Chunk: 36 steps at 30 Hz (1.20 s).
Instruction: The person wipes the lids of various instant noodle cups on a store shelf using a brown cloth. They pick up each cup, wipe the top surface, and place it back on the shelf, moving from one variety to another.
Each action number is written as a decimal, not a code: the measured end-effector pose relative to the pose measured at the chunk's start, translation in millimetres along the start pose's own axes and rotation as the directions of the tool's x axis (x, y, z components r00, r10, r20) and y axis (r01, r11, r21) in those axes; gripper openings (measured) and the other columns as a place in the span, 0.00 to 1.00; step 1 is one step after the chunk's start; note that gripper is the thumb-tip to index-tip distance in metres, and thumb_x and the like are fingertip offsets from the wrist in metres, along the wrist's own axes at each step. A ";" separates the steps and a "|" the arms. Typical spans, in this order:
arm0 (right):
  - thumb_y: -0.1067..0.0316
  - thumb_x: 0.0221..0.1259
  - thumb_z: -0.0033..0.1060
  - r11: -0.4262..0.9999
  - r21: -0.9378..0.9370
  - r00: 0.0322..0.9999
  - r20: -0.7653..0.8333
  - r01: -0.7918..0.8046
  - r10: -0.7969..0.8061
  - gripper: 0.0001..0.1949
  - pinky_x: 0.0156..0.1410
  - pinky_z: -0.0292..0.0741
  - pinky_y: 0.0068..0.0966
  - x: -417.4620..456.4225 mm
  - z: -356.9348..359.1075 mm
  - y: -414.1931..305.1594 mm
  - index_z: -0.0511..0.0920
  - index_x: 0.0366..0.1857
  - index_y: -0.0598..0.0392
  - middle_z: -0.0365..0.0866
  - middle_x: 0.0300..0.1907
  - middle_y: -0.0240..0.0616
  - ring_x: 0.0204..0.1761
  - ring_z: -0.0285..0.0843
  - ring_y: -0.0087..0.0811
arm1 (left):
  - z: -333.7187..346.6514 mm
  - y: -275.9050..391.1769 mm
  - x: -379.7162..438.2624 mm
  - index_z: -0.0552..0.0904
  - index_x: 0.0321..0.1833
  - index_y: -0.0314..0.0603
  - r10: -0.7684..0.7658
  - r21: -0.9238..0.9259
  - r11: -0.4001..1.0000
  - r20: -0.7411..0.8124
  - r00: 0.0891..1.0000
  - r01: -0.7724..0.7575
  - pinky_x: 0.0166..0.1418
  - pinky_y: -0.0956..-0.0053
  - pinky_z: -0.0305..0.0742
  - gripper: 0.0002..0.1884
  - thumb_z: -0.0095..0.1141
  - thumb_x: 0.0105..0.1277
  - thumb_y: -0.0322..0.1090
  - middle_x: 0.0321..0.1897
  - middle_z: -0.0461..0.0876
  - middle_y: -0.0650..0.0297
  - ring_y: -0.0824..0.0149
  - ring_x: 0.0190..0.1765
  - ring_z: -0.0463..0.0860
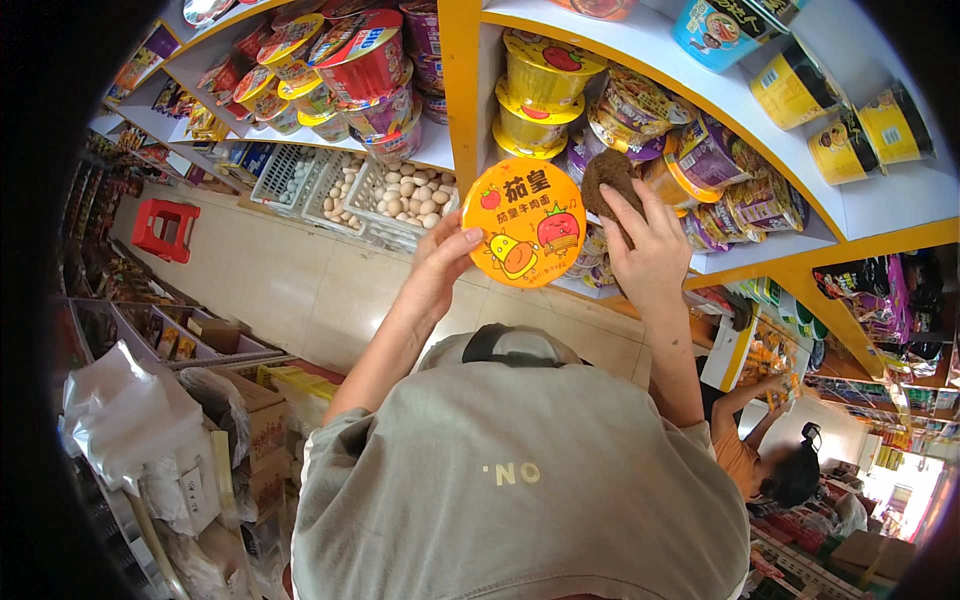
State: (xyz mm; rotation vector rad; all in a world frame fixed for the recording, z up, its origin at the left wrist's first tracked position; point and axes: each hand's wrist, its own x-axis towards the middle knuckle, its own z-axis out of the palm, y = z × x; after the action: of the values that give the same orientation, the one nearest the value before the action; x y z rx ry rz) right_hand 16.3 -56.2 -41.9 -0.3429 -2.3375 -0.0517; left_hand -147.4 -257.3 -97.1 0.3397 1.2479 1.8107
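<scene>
My left hand [442, 259] grips an instant noodle bowl by its edge. The round orange lid [525, 223] of the bowl faces me, printed with cartoon figures and writing; its sides are hidden. In my right hand [649, 247] is a bunched brown cloth [609, 184], held just right of the lid, with the fingers spread over it. Behind both hands, yellow noodle bowls [541, 90] stand stacked on a white shelf. Purple noodle bowls [720, 150] lie stacked and tilted to the right of the cloth.
Egg crates [409, 196] stand under the left shelf, with a red plastic stool [165, 230] on the tiled floor. Cartons and plastic bags [135, 420] crowd the lower left. At right, another person [765, 457] reaches toward a shelf. A yellow upright [459, 82] divides the shelves.
</scene>
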 end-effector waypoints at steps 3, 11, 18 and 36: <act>0.63 0.52 0.67 0.990 0.087 0.993 0.036 0.112 -0.115 0.22 0.42 0.78 0.31 8.3 -9.7 -24.3 0.82 0.55 0.40 0.80 0.56 0.38 0.41 0.80 0.36 | 6.7 -8.1 0.0 0.72 0.68 0.39 -0.013 0.005 1.000 -0.007 1.000 0.013 0.69 0.67 0.67 0.36 0.66 0.58 0.47 0.57 0.79 0.61 0.67 0.62 0.76; 0.65 0.52 0.66 0.986 0.143 0.993 0.065 0.091 -0.101 0.20 0.45 0.78 0.32 13.8 2.1 -34.8 0.84 0.52 0.41 0.80 0.54 0.39 0.44 0.80 0.37 | 10.7 -10.2 0.0 0.68 0.70 0.36 -0.040 0.005 0.999 0.080 0.996 0.040 0.73 0.67 0.63 0.39 0.68 0.57 0.44 0.59 0.77 0.59 0.66 0.64 0.75; 0.62 0.64 0.64 0.838 0.434 0.942 0.198 -0.332 0.271 0.15 0.55 0.77 0.32 -3.9 10.7 5.0 0.84 0.52 0.54 0.83 0.51 0.47 0.50 0.82 0.44 | 1.2 -3.7 1.0 0.67 0.72 0.36 -0.042 -0.005 0.999 0.075 0.996 0.042 0.72 0.64 0.63 0.42 0.67 0.57 0.49 0.61 0.77 0.58 0.64 0.65 0.74; 0.66 0.50 0.66 0.957 0.228 0.977 0.073 0.179 -0.200 0.24 0.43 0.78 0.31 8.6 -6.4 -59.0 0.83 0.56 0.37 0.79 0.57 0.39 0.42 0.80 0.36 | 6.7 -10.3 8.8 0.69 0.70 0.36 -0.046 -0.058 0.997 0.085 0.995 0.051 0.71 0.66 0.66 0.38 0.66 0.59 0.47 0.60 0.78 0.59 0.66 0.64 0.75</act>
State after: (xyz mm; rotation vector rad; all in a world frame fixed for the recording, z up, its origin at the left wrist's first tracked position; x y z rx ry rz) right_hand -0.5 -111.9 -27.5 -0.0100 -2.4354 0.1339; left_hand -142.9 -245.2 -105.1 0.3450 1.1325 1.7709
